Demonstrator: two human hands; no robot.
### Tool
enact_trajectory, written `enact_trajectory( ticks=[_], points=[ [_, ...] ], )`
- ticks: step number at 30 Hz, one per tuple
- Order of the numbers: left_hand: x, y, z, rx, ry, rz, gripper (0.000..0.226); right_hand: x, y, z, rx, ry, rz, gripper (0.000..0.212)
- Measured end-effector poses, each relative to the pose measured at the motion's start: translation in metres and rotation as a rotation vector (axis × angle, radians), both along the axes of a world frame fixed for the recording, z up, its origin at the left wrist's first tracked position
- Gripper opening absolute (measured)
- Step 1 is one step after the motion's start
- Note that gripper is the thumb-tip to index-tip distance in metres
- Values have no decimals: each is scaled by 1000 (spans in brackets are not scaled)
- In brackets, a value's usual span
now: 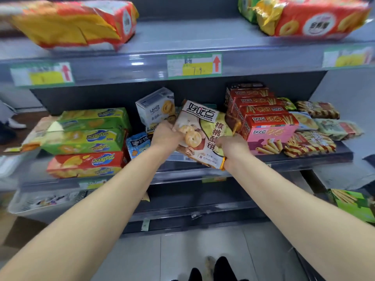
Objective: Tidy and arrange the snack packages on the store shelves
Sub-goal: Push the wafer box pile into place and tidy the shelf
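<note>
A walnut-cookie bag (203, 128), white and green with cookie pictures, stands tilted at the middle shelf's (304, 159) front. My left hand (165, 136) grips its left edge. My right hand (231, 148) grips its lower right side. Behind it leans a white Landy cookie box (156, 107). A row of red and pink stick-biscuit boxes (267, 126) stands just to the right, touching the bag. Stacked green and red cracker packs (89, 138) lie at the left, with a small blue pack (138, 144) beside my left wrist.
Loose wafer bags (312, 142) lie piled at the shelf's right end. Large red-yellow cookie bags (77, 23) (312, 17) sit on the top shelf, above price tags (194, 65). A lower shelf holds a clear bin (40, 201) and a green box (355, 203).
</note>
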State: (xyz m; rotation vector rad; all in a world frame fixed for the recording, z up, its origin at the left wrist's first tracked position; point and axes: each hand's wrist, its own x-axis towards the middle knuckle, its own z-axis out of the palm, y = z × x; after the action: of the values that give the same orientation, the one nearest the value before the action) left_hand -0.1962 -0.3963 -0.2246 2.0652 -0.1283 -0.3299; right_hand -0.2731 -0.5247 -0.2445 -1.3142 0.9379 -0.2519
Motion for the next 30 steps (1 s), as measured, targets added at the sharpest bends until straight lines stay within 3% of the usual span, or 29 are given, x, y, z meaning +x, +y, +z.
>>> enact_trajectory(
  ticks=[4,13,18,24,30],
  points=[
    [-31,36,21,-124,-67,15,12,-31,33,25,-46,-124,-120,34],
    [-89,95,77,-81,-232,91,26,-84,93,91,-187,-438,-24,33],
    [-103,114,124,-212,-392,93,20,-86,103,142,-277,-635,5,33],
    [-71,113,185,-339,-487,91,17,-48,94,203,-286,-787,58,29],
    [-9,115,241,-308,-616,105,20,21,86,250,-355,-888,141,30]
  ],
)
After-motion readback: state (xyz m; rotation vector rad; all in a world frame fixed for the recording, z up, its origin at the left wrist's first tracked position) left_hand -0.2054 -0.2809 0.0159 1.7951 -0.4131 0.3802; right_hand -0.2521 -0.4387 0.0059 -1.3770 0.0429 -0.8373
